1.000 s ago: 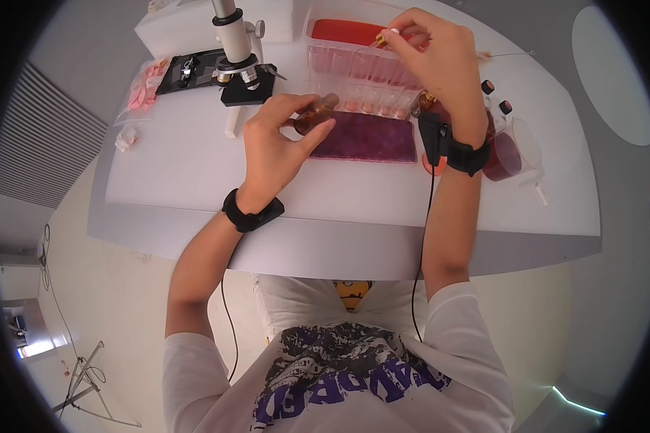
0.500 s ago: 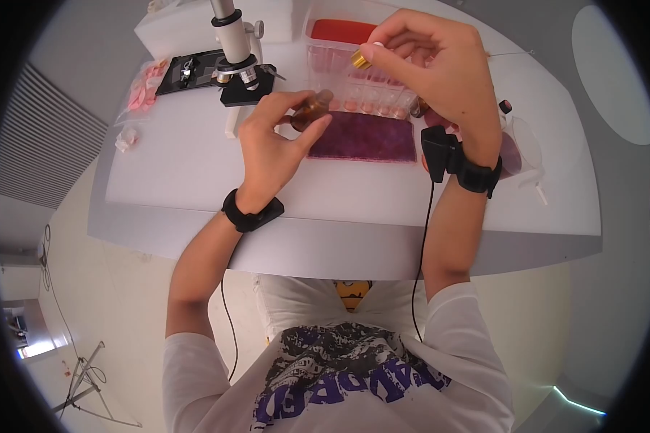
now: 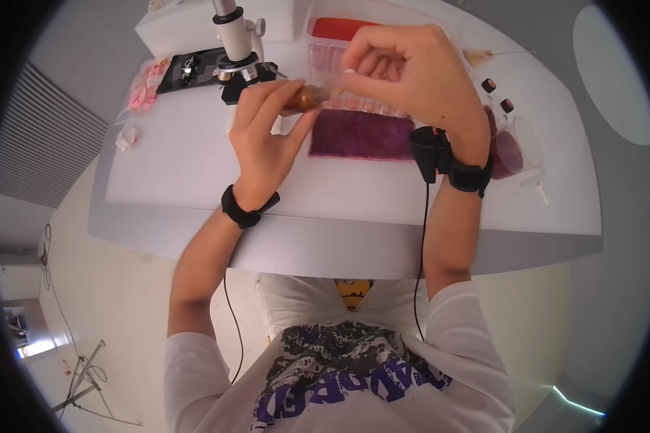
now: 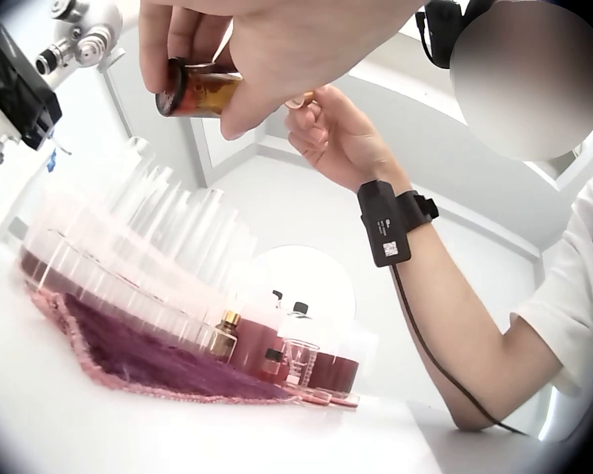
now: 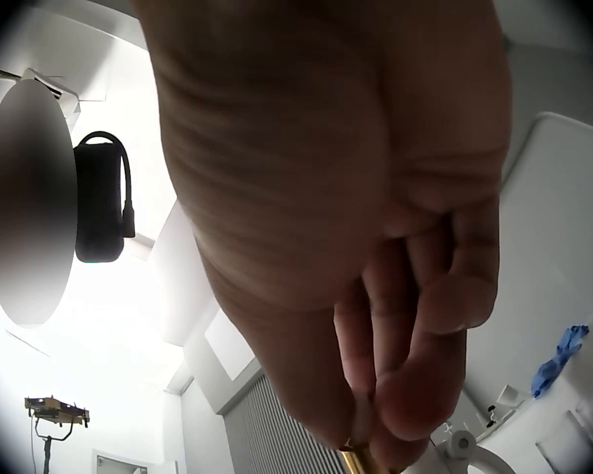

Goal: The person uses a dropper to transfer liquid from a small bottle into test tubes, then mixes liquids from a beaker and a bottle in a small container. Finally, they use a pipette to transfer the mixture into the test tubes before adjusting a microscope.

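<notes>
In the head view my left hand grips a small amber bottle between thumb and fingers, its neck tilted to the right. My right hand is close by the bottle's neck, thumb and index finger pinched together. They pinch a dropper cap, whose gold collar shows at the fingertips in the right wrist view. Whether the dropper's tip sits inside the bottle is hidden. The left wrist view shows the amber bottle from below, held on its side. Under the hands lies a purple cloth.
A microscope stands at the back left. Behind the cloth are a rack of clear tubes and a tub of red liquid. Beakers and black-capped bottles stand on the right.
My right hand has moved left and down with the dropper cap, up to the bottle's neck. The left hand has shifted slightly left and tipped the bottle nearer to level.
</notes>
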The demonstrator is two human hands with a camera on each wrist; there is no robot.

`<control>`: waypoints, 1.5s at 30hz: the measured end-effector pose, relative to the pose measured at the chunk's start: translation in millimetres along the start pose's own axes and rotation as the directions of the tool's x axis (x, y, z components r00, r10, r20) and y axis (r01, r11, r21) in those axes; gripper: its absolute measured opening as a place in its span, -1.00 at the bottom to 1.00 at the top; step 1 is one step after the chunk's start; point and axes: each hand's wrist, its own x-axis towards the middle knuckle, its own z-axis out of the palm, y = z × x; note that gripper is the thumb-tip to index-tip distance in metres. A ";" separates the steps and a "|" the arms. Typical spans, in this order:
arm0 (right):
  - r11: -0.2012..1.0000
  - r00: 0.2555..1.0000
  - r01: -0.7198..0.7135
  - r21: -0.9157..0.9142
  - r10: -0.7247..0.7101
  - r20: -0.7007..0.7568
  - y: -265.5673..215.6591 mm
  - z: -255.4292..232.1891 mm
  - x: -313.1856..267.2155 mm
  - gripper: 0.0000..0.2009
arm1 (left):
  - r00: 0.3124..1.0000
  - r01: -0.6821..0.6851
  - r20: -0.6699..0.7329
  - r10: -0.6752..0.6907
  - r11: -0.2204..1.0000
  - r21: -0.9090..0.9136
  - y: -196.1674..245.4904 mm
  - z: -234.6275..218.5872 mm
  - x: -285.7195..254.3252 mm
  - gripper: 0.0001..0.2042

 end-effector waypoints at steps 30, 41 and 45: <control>0.994 0.992 0.014 0.104 -0.027 0.121 18.3 5.1 2.8 -0.80 | 0.996 -0.093 0.011 0.092 0.991 0.101 -6.1 0.6 -0.2 -0.54; 0.964 0.991 0.038 0.265 -0.001 -0.137 13.1 1.9 7.3 -0.82 | 0.952 0.266 0.186 -0.242 0.956 -0.121 -7.8 4.6 -8.4 -0.61; 0.927 0.987 -0.084 0.365 0.129 -0.100 23.9 -5.1 6.0 -0.85 | 0.894 0.404 0.293 -0.339 0.893 -0.198 -1.1 2.0 -8.7 -0.62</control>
